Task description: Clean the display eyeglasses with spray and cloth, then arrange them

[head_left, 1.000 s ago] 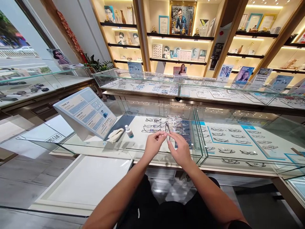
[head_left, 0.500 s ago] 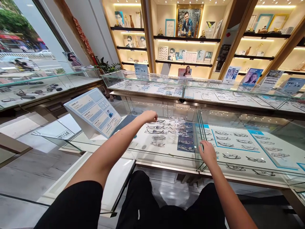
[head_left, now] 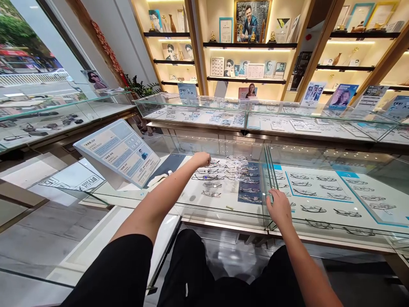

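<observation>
My left hand (head_left: 202, 159) is over the back rows of eyeglasses (head_left: 212, 177) in the glass display case (head_left: 198, 209). Its fingers are curled down beside one pair; whatever they hold is hidden by the hand. My right hand (head_left: 279, 207) grips the upright glass edge (head_left: 271, 175) where two cases meet, thumb on the near side. Several more eyeglasses lie in rows under that left hand, some on a dark blue mat (head_left: 249, 189). A small greenish strip (head_left: 229, 208) lies near the front of the case.
A slanted blue-and-white sign (head_left: 119, 153) stands on the left of the case, with a pale cloth-like item (head_left: 156, 181) beside it. The right case holds eyeglasses on blue-edged panels (head_left: 316, 186). Below left is a pulled-out white drawer (head_left: 162, 243). More glass counters (head_left: 246, 117) stand behind.
The view has shifted slightly. My left forearm has swung a little to the right, uncovering the pale item beside the sign. Both hands stay in nearly the same places.
</observation>
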A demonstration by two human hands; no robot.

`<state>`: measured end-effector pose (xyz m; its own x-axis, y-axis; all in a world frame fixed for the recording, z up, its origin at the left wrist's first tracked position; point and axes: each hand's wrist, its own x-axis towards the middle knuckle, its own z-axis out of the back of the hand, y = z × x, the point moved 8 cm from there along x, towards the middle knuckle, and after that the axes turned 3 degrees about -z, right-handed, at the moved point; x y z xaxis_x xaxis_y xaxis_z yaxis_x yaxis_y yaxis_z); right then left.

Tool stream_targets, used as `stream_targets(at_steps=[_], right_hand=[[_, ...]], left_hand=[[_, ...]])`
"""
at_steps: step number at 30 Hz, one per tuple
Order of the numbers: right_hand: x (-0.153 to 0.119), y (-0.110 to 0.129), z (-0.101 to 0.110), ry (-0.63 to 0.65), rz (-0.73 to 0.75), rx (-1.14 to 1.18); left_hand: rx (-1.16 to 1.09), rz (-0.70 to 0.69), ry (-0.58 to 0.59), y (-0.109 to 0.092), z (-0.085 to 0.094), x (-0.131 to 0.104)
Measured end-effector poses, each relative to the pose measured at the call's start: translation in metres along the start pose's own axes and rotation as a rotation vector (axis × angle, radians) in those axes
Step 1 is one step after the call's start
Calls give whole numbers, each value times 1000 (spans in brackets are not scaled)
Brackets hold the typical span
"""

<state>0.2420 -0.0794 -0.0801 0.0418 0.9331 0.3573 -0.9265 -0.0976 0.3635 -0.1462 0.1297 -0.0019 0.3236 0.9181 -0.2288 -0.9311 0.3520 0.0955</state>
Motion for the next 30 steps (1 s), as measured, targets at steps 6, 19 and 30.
stream_targets(at_steps=[6,19,30], right_hand=[[0,3,2,6,-2,-2],[-1,2,2,3,-9,18],[-1,0,2,-11,2,17]], left_hand=[[-29,-16,3,5,-8,6],[-44,4,15,0,-1,-13],[-305,16,-377,-110,70,-156]])
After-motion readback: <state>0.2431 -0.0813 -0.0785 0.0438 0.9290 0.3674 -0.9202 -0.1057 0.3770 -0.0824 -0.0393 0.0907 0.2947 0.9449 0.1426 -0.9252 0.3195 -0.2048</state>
